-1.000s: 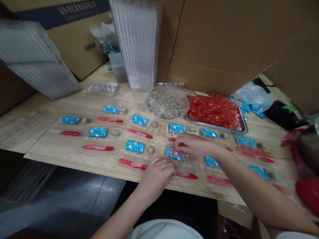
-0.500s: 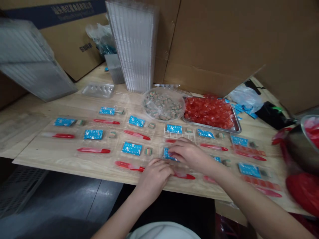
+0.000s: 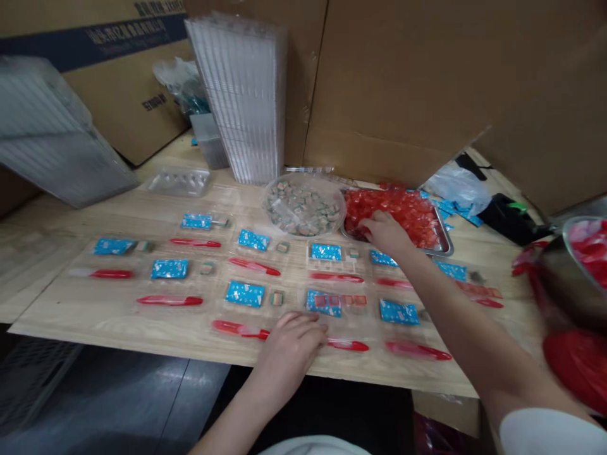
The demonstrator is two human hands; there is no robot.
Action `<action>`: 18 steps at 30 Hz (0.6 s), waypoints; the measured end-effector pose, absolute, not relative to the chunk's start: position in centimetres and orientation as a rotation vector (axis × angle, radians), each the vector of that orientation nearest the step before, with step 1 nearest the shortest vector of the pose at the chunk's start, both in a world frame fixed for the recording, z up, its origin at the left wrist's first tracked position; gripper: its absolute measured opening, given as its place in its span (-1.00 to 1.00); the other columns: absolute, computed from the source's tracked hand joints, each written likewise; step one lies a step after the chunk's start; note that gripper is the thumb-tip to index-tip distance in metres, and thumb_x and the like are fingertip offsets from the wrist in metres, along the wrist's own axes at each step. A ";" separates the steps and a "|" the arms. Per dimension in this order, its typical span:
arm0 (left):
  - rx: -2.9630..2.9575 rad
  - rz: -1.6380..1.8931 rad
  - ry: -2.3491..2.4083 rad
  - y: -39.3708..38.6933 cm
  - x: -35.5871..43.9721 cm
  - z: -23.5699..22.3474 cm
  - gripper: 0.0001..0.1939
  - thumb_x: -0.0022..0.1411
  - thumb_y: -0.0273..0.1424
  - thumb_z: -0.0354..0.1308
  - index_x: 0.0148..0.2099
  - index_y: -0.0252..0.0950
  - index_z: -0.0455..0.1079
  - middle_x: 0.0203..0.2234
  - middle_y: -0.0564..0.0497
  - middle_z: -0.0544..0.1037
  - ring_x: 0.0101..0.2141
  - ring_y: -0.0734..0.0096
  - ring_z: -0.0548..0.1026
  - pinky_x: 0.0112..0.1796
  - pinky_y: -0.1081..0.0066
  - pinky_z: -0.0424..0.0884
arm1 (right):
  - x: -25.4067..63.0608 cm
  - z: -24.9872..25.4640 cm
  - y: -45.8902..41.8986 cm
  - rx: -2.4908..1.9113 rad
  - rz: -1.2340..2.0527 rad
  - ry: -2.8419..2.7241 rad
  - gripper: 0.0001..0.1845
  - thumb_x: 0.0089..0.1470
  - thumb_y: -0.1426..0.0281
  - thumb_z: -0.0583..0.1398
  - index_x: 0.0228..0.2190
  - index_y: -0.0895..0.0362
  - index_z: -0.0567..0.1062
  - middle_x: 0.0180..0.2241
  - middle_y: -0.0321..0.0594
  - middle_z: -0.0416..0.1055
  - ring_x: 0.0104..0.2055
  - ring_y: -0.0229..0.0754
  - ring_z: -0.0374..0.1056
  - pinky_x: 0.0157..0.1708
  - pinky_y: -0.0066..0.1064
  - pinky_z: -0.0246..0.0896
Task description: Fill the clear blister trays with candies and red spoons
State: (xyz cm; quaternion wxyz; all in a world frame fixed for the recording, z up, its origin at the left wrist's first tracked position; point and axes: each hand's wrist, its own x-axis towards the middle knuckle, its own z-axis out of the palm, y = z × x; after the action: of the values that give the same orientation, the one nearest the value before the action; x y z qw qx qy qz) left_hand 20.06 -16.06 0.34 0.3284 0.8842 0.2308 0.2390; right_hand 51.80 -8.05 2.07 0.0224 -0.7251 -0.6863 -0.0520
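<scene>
R hand (image 3: 386, 232) has been moving from lower-ctr blue packet (image 3: 325, 312) to red wrapped pieces (image 3: 417, 218) in metal tray (image 3: 446, 239), right of ctr; fingers curling, can't tell if pinching. L hand (image 3: 291, 344) is resting lower ctr, fingers bunching together, beside red pen-shaped tube (image 3: 349, 345). Four red squares (image 3: 334, 301) are lying on/beside packet.

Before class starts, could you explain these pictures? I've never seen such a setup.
No machine here: the left hand and right hand are a person's, and every picture comes from one camera on that person's head, looking forward and down. On the wooden table lie clear trays with blue packets and red pen-shaped items. Behind, a round bowl of small blocks sits beside a metal tray of red pieces. The right hand is at those pieces; the left rests among the nearest trays. Whether either holds anything is hidden.
</scene>
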 end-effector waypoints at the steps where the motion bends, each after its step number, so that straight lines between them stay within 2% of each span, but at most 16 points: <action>1: 2.313 0.626 0.606 -16.0 20.1 0.4 -0.90 0.26 -0.49 0.06 -0.27 -0.25 0.39 -0.22 0.05 0.60 -0.10 0.28 0.50 -0.07 0.26 0.31 | 52.3 1.7 -7.8 -2.235 -0.148 -2.139 -0.78 0.03 0.51 0.10 -0.33 0.19 0.54 -0.30 -0.01 0.37 -0.20 -0.03 0.26 -0.14 -0.25 0.12; 3: 2.307 0.620 0.607 -16.0 20.1 0.5 -0.89 0.26 -0.49 0.05 -0.27 -0.25 0.39 -0.22 0.06 0.60 -0.10 0.28 0.50 -0.07 0.26 0.31 | 52.7 1.3 -7.9 -2.216 -0.141 -2.129 -0.78 0.05 0.49 0.08 -0.35 0.18 0.54 -0.30 -0.03 0.38 -0.19 -0.05 0.27 -0.14 -0.28 0.13; 8: 2.300 0.565 0.603 -15.9 20.0 0.5 -0.93 0.23 -0.49 0.10 -0.28 -0.25 0.39 -0.21 0.06 0.59 -0.09 0.28 0.49 -0.06 0.27 0.29 | 52.7 1.0 -9.0 -2.199 -0.048 -1.986 -0.68 0.05 0.48 0.07 -0.15 0.18 0.48 -0.22 0.00 0.38 -0.11 0.01 0.23 -0.06 -0.20 0.09; 14: 2.305 0.529 0.602 -15.9 20.1 0.8 -0.92 0.22 -0.50 0.11 -0.26 -0.25 0.40 -0.18 0.02 0.59 -0.08 0.25 0.48 -0.06 0.24 0.30 | 51.9 0.8 -7.7 -2.092 0.201 -1.766 -0.82 -0.09 0.56 0.14 -0.42 0.16 0.53 -0.24 0.00 0.37 -0.07 0.03 0.20 -0.05 -0.20 0.07; 18: 2.284 0.541 0.598 -16.0 20.1 0.9 -0.88 0.24 -0.50 0.06 -0.24 -0.23 0.41 -0.19 0.01 0.59 -0.10 0.26 0.49 -0.04 0.24 0.29 | 52.2 1.3 -7.7 -1.935 0.340 -1.509 -0.96 -0.12 0.44 0.21 -0.50 0.13 0.48 -0.33 -0.12 0.39 -0.13 -0.02 0.25 -0.03 -0.16 0.13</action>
State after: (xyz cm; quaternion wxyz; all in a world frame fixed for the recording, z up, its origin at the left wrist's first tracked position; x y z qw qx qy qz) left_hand 20.08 -16.01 0.95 0.3520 0.8825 0.2312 0.2092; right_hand 52.19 -7.68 1.26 0.3262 -0.7383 -0.5759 0.1296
